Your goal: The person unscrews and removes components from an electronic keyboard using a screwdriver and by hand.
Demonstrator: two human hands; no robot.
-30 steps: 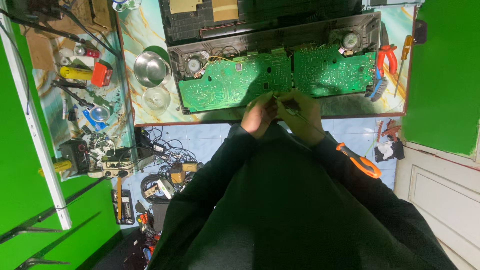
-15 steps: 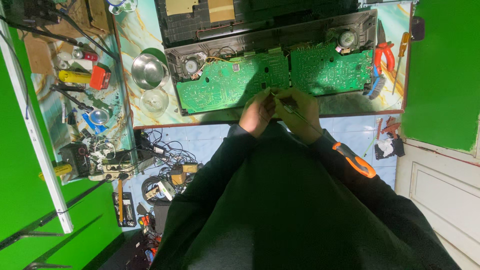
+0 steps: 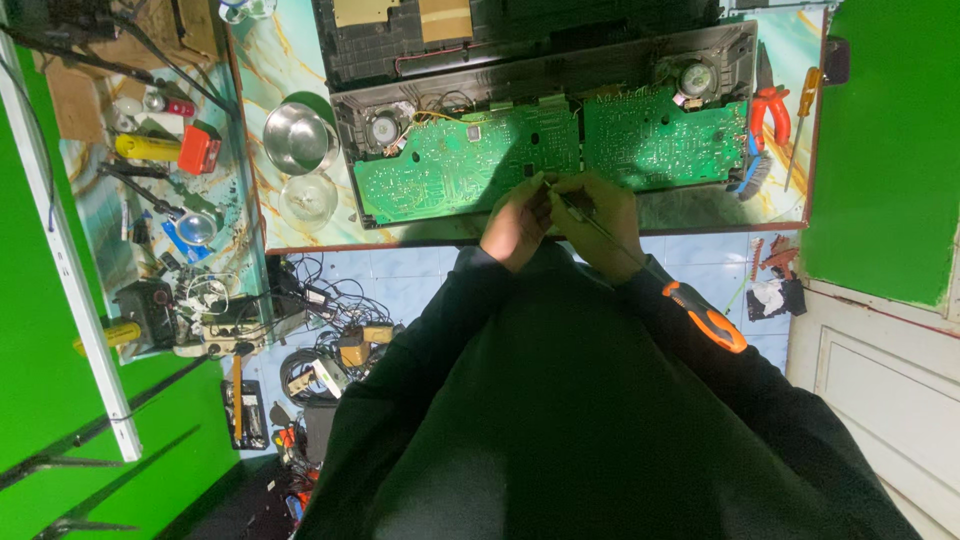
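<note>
Green circuit boards fill the head view: a long green board [image 3: 465, 160] and a second green board [image 3: 660, 138] beside it lie inside an opened dark plastic casing [image 3: 545, 75] that stretches along the far half of the counter [image 3: 275, 70], whose top is pale and marbled. A small round speaker [image 3: 384, 129] sits at the casing's left end and another speaker [image 3: 695, 78] at its right end.

Both hands meet at the near edge of the boards, close to the seam between them. The left hand [image 3: 518, 222] is curled, its fingertips pinched at the board edge; whether it grips anything there cannot be told. The right hand [image 3: 598, 218] is closed around the thin metal shaft of a screwdriver [image 3: 640, 265], whose tip points at the near edge of the long green board and whose orange and black handle [image 3: 705, 315] trails back over the right sleeve.

At the counter's left edge stand a steel bowl [image 3: 298, 138] and, nearer the front edge, a clear glass dish [image 3: 307, 200]. By the right edge lie red-handled pliers [image 3: 768, 115] and a yellow-handled screwdriver [image 3: 800, 125]. Tangled cables [image 3: 325, 350] lie on the floor below the front left corner.
</note>
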